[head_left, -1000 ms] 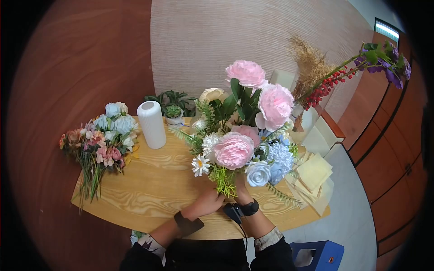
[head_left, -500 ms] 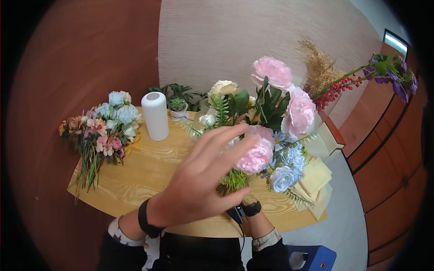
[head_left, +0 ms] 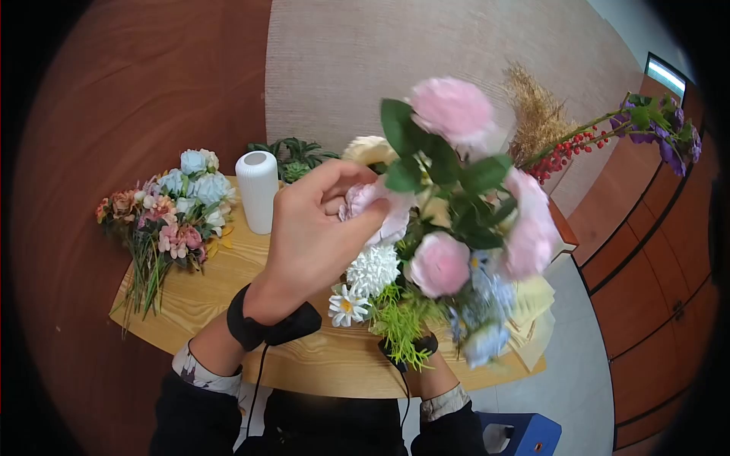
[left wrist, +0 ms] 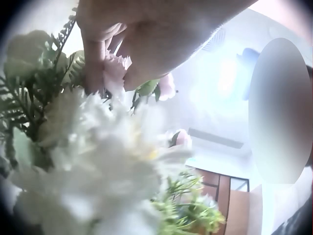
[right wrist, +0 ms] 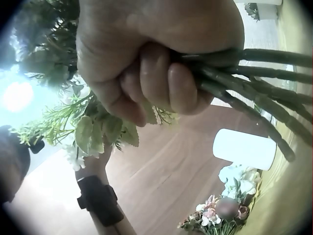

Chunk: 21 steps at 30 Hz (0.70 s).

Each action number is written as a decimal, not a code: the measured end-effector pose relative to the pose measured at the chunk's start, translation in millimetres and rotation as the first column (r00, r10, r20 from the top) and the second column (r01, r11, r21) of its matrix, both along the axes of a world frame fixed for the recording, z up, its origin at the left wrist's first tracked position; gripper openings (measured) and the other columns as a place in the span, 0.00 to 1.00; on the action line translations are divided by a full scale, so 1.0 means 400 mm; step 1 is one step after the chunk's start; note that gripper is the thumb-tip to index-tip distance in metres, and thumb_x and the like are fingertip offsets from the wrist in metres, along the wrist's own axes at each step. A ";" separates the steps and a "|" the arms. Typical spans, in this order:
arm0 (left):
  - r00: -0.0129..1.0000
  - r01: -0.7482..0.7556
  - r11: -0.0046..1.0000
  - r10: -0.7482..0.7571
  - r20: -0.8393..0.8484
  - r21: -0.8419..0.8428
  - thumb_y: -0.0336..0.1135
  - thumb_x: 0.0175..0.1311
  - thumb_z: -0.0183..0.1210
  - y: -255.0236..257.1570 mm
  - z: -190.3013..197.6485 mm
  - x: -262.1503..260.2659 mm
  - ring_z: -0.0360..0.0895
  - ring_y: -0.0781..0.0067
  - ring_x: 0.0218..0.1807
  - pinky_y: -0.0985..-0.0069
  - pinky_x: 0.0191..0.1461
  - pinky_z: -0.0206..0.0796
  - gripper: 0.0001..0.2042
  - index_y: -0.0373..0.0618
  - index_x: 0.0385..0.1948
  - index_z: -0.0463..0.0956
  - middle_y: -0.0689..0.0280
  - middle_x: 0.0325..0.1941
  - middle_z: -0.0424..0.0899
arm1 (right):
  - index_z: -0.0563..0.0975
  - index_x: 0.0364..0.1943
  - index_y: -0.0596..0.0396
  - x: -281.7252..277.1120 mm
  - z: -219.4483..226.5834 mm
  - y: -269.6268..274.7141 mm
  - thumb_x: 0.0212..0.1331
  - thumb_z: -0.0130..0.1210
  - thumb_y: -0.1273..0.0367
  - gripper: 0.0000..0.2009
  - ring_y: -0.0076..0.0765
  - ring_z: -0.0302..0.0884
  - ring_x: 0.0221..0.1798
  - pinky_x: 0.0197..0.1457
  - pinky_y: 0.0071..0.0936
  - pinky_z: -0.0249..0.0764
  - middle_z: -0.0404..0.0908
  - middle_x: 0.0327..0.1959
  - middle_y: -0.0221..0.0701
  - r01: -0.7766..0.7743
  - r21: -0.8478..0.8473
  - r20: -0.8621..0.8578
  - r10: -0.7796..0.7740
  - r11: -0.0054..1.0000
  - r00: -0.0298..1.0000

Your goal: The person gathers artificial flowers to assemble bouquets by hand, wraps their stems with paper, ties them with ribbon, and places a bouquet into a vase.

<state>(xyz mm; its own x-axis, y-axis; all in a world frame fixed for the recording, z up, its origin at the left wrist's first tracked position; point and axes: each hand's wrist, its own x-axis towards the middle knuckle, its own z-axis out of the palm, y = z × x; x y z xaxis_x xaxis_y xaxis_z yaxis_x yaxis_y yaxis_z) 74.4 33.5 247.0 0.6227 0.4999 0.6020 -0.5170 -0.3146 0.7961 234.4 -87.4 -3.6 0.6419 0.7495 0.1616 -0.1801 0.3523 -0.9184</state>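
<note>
My left hand (head_left: 308, 232) is up at the left side of a large bouquet, its thumb and fingers pinching a pale pink peony (head_left: 391, 226). Around that bloom stand a white pompom flower (head_left: 372, 270), a daisy (head_left: 347, 306), another pink peony (head_left: 439, 264) and a taller pink peony (head_left: 452, 112). Blue flowers (head_left: 490, 342) hang at the bouquet's right, blurred. In the right wrist view, my right hand (right wrist: 161, 63) grips the bundle of green stems (right wrist: 259, 90) with curled fingers; the flowers mostly hide it in the head view.
A white ribbed vase (head_left: 257, 197) stands on the wooden table (head_left: 220, 319), left of the bouquet. Loose flowers (head_left: 179, 220) lie at the far left. Wrapping sheets (head_left: 538, 308) lie on the right, with red berries (head_left: 559, 158) and dried grass (head_left: 536, 99) behind. A blue stool (head_left: 532, 437) stands below.
My left hand left the stems, rose with spread fingers across the bouquet, and now pinches a pink peony. The bouquet has turned and tilted, while my right hand stays low at the stems.
</note>
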 end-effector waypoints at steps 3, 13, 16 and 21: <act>0.996 -0.079 0.996 0.082 0.047 -0.046 0.23 0.50 0.59 -0.012 -0.011 0.021 0.74 0.85 0.33 0.87 0.33 0.67 0.10 0.33 0.34 0.71 0.65 0.31 0.78 | 0.70 0.46 0.56 -0.002 -0.001 0.007 0.57 0.49 0.68 0.13 0.31 0.69 0.45 0.50 0.30 0.66 0.72 0.43 0.34 0.005 0.013 0.000 -0.005 1.000 1.000; 0.983 -0.184 0.942 0.183 0.032 0.279 0.26 0.47 0.62 -0.022 -0.028 0.006 0.75 0.75 0.39 0.79 0.40 0.69 0.13 0.36 0.35 0.71 0.59 0.36 0.77 | 0.70 0.46 0.56 0.002 -0.001 0.020 0.57 0.49 0.67 0.14 0.31 0.70 0.45 0.49 0.29 0.67 0.73 0.43 0.34 0.033 0.061 -0.011 -0.032 0.998 0.999; 0.924 -0.345 0.877 0.255 0.286 0.335 0.19 0.44 0.61 -0.047 -0.036 -0.032 0.73 0.66 0.44 0.78 0.43 0.69 0.14 0.34 0.35 0.71 0.55 0.38 0.75 | 0.70 0.46 0.56 0.018 0.012 0.020 0.57 0.49 0.67 0.14 0.31 0.70 0.45 0.49 0.29 0.67 0.73 0.43 0.34 0.055 0.084 -0.004 -0.054 0.995 0.999; 0.836 -0.438 0.874 0.310 0.452 0.210 0.11 0.40 0.51 -0.081 -0.246 -0.087 0.74 0.68 0.29 0.75 0.38 0.69 0.10 0.39 0.21 0.66 0.60 0.23 0.73 | 0.70 0.46 0.56 0.020 0.021 0.038 0.57 0.49 0.67 0.14 0.30 0.70 0.45 0.48 0.29 0.67 0.73 0.43 0.34 0.101 0.136 -0.018 -0.100 0.986 0.995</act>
